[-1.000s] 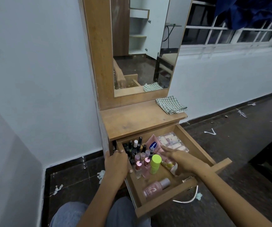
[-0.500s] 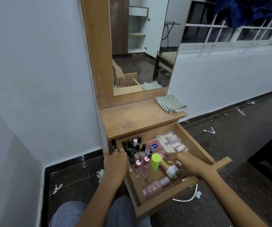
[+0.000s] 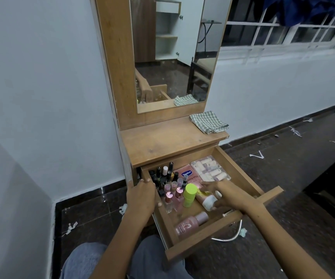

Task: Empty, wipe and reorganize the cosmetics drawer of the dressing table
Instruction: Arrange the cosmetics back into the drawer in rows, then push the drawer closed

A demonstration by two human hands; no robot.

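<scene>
The wooden drawer (image 3: 241, 168) of the dressing table (image 3: 168, 141) stands pulled out toward the person, with its contents inside. The left hand (image 3: 141, 195) rests over the drawer's left side wall, fingers curled down over the edge and gripping it. The right hand (image 3: 226, 195) reaches into the middle of the drawer and lies on a cream tube with a white cap (image 3: 205, 200) that is lying on its side; the thumb and fingers are bent around the tube, holding it against the drawer floor. Just left of the tube stands a lime-green capped bottle (image 3: 189, 195), upright. Left of that, a cluster of nail polish bottles (image 3: 167, 185) fills the drawer's rear-left part, some with black caps, some with pink or rose-coloured tops. Behind the right hand a pink Vaseline pack (image 3: 186, 174) lies flat, and beside it, in the rear-right corner, sits a clear box of small pale rolls (image 3: 209, 168). Near the drawer front a pink bottle (image 3: 190, 223) lies on its side. On the tabletop above, at its right end, a folded green-checked cloth (image 3: 209, 121) lies close to the mirror (image 3: 172, 51). The person's blue-jeaned knees (image 3: 86, 260) show at the bottom edge, above a dark tiled floor (image 3: 293, 178) scattered with white scraps.
</scene>
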